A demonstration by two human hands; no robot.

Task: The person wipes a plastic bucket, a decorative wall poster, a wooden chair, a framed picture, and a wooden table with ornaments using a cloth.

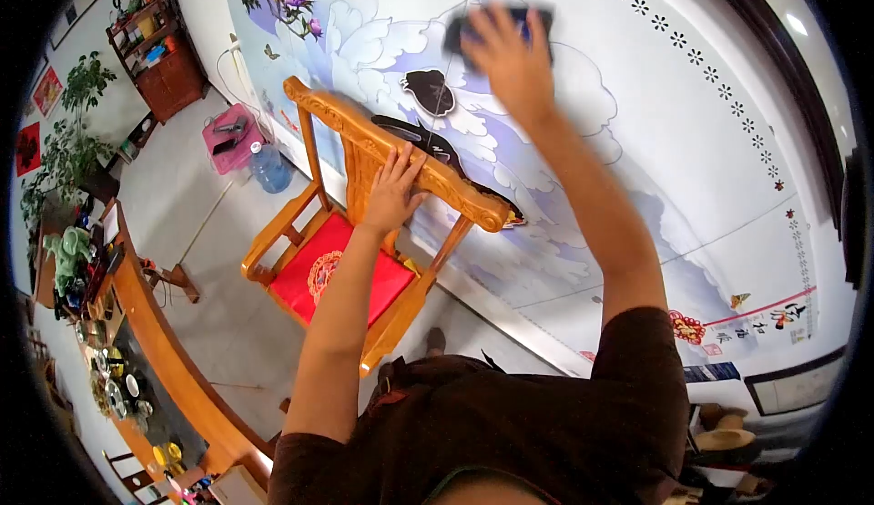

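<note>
My right hand [512, 61] is raised against the wall mural [583, 104], fingers spread over a dark cloth [457, 36] that it holds flat there. Both hand and cloth are blurred. My left hand [393, 186] lies with fingers stretched out on the carved top rail of a wooden armchair [469, 203]. A red cushion [387, 279] with a round gold emblem covers the seat. Dark fish-like shapes on the mural [428, 91] show between the chair back and my right hand.
A large water bottle [270, 168] stands on the floor beside a pink stool [228, 127] with dark items on it. On the left, a long wooden table [196, 391] carries tea things. A shelf cabinet [168, 81] and potted plant [86, 154] are farther back.
</note>
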